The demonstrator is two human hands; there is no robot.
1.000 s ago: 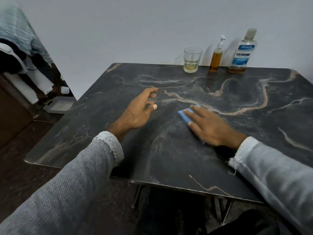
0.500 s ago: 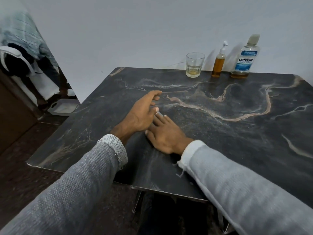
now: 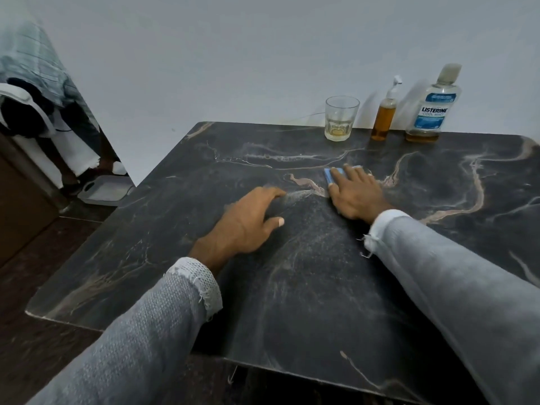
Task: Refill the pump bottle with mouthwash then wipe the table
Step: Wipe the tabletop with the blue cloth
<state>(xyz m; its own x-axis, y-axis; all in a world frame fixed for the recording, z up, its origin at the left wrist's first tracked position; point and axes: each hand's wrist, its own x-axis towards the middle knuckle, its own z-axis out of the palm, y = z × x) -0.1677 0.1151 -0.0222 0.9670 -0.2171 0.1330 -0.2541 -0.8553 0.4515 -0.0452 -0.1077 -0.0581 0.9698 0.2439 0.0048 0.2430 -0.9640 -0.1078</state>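
The pump bottle stands upright at the far edge of the worktop, against the wall, filled with amber liquid nearly to its neck. Just right of the pump bottle is the mouthwash bottle, capped, with only a shallow amber layer left at its base. Just left of the pump bottle is a glass holding a little pale liquid. All three stand apart from one another.

Nearer than the pump bottle, toward the middle of the worktop, the right hand lies flat, fingers spread, pressing a blue cloth onto the surface; only the cloth's far-left corner shows past the fingers. Further from the pump bottle and to its left, the left hand rests on the worktop, fingers loosely curled and holding nothing. The hands are near each other but not touching.

Judging by the full pump bottle and the capped, nearly empty mouthwash bottle, the refill looks done. The wiping appears to be in progress. Whether the near edge, the right side and the strip around the bottles have been covered cannot be told.
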